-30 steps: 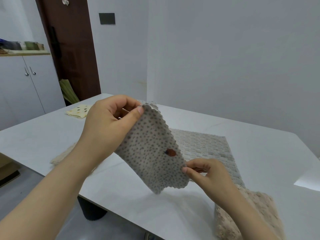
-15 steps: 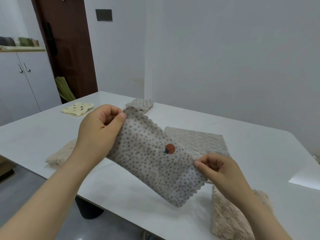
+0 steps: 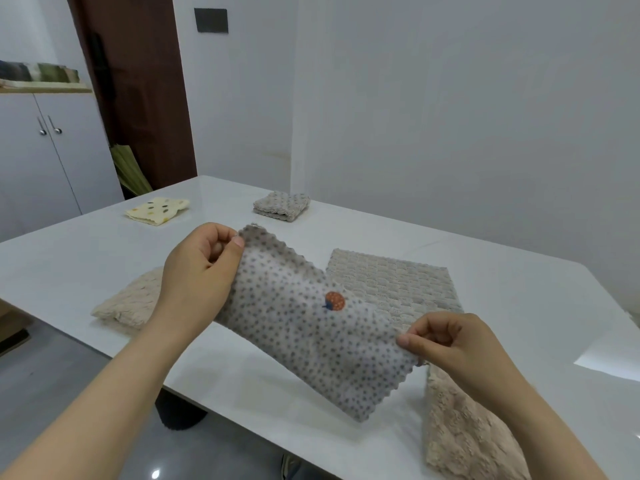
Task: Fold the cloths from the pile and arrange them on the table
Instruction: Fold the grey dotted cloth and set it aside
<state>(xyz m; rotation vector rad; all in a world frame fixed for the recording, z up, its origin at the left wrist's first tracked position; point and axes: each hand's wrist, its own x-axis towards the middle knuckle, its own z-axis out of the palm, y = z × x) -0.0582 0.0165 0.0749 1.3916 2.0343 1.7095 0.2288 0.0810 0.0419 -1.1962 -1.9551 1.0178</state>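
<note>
I hold a grey dotted cloth (image 3: 304, 327) with a small orange patch stretched in the air above the white table (image 3: 519, 306). My left hand (image 3: 199, 275) pinches its upper left corner. My right hand (image 3: 446, 344) pinches its right edge. Under it a beige waffle cloth (image 3: 398, 282) lies flat. A fluffy tan cloth pile (image 3: 464, 438) sits at the near right edge, partly behind my right forearm. Folded cloths lie further off: a beige one (image 3: 128, 303) at the left, a yellow spotted one (image 3: 157, 210) and a grey one (image 3: 281, 206) at the far side.
A white cabinet (image 3: 52, 157) with a shelf on top stands at the left, next to a dark brown door (image 3: 138, 81). White walls close the far side and right of the table. Grey floor shows below the table's near edge.
Both hands have lowered the dotted cloth and pulled it out wider and flatter. My right hand moved rightward along its edge. The view tilted down, which shows the far folded cloths.
</note>
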